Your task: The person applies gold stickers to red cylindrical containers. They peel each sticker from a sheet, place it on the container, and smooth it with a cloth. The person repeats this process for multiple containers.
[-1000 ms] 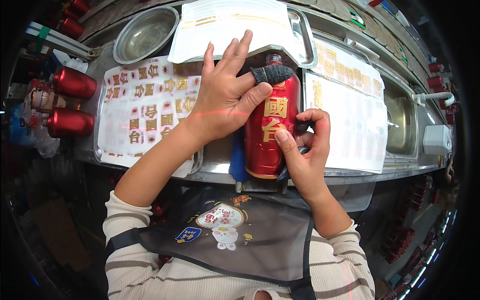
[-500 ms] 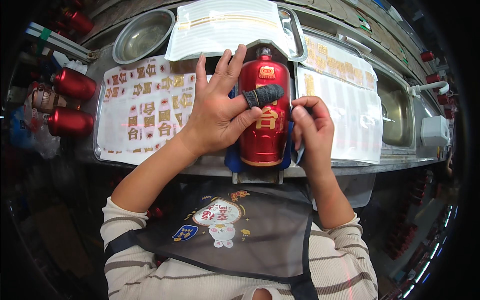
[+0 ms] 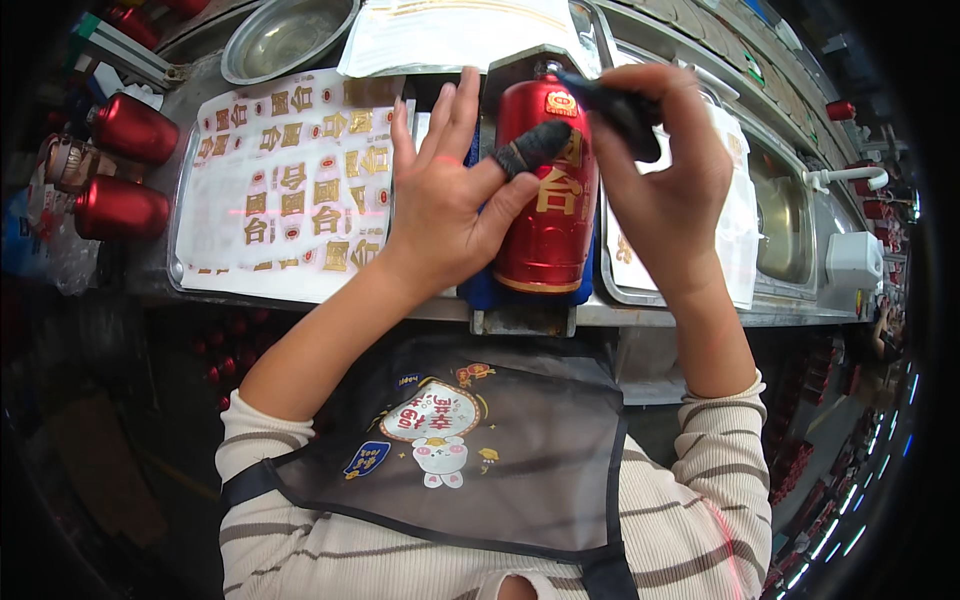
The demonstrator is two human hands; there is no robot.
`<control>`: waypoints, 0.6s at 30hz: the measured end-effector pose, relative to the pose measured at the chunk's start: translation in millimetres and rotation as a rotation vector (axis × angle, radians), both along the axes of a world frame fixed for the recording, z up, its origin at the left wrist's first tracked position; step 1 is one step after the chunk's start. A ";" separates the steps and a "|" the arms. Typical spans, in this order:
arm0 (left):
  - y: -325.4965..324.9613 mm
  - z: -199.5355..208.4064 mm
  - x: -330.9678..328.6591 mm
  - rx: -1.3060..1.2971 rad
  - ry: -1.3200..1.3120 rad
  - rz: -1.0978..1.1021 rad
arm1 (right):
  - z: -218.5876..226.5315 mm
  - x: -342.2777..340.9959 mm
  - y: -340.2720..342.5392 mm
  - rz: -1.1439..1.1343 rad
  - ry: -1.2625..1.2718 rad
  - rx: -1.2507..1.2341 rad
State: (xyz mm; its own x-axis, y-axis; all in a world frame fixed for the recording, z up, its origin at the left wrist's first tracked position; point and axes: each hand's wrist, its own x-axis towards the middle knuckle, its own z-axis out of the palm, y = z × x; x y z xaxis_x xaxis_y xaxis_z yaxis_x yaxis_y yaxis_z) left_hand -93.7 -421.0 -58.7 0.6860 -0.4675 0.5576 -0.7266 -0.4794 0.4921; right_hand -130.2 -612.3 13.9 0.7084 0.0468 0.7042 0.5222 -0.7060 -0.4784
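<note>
A glossy red bottle [image 3: 545,255] with gold characters and a small emblem lies on its back, neck away from me, on a blue-padded stand [image 3: 522,320]. My left hand [image 3: 440,215] is beside it with fingers spread. Its index finger wears a dark knitted finger sleeve [image 3: 540,147] and presses on the bottle's front, over part of the lettering; the thumb tip rests lower on it. My right hand [image 3: 690,170] is bent round a dark, soft-looking piece [image 3: 630,115] at the bottle's upper right side. Motion blur hides what kind of piece that is.
At left, a tray carries white sheets of gold and red decals [image 3: 290,190], with two red bottles [image 3: 122,208] beyond it. A metal bowl [image 3: 290,45] and white sheets [image 3: 455,35] stand at the back. On the right are another sheet-covered tray [image 3: 735,265] and a sink [image 3: 783,230].
My right hand has risen from the bottle's right side to its upper right and now shows a dark piece. The left hand stays on the bottle. The whole view has shifted slightly.
</note>
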 end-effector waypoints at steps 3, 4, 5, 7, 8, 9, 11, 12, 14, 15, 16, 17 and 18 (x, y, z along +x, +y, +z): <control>7.9 -2.5 -15.7 0.008 0.098 0.069 | -1.2 3.7 -3.8 0.046 -0.086 -0.355; 15.4 -5.7 -19.3 -0.014 0.150 0.080 | -2.0 -2.4 -2.8 0.070 -0.101 -0.418; 19.7 -8.1 -21.9 -0.036 0.205 0.083 | -2.9 -9.6 -1.0 0.086 -0.111 -0.482; 21.5 -7.4 -29.4 -0.193 0.328 0.046 | -11.1 -34.2 5.5 0.222 -0.087 -0.394; 24.0 -5.9 -32.4 -0.262 0.404 0.035 | -7.6 -48.7 5.2 0.343 -0.006 -0.380; 23.9 -4.5 -31.8 -0.277 0.414 0.020 | -4.7 -57.8 0.5 0.463 0.076 -0.364; 17.3 -1.7 -30.1 -0.261 0.373 -0.029 | -5.2 -63.5 -5.1 0.301 0.186 -0.116; 11.7 0.9 -28.1 -0.228 0.318 -0.056 | -8.6 -58.5 -9.5 0.139 0.140 -0.074; 2.4 9.2 -24.4 -0.088 0.201 -0.093 | -22.5 -60.0 -17.1 0.004 0.132 0.031; 3.8 8.6 -19.6 0.006 0.105 -0.137 | -28.6 -72.1 -16.1 -0.005 0.133 0.036; 5.0 11.1 -17.6 0.073 0.047 -0.130 | -36.4 -85.5 -14.5 -0.044 0.205 0.187; 4.8 15.5 -15.1 0.141 -0.012 -0.121 | -40.5 -93.0 -13.7 -0.080 0.278 0.339; 2.9 17.8 -10.3 0.144 -0.036 -0.132 | -40.3 -93.4 -15.8 -0.117 0.346 0.504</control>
State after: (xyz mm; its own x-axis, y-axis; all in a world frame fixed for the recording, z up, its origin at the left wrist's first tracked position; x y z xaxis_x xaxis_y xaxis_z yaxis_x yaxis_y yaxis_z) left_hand -104.1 -418.1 -40.9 0.5945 -0.6286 0.5015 -0.8036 -0.4422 0.3983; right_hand -223.6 -628.1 -26.4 0.8799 -0.3228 0.3486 0.2106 -0.3927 -0.8952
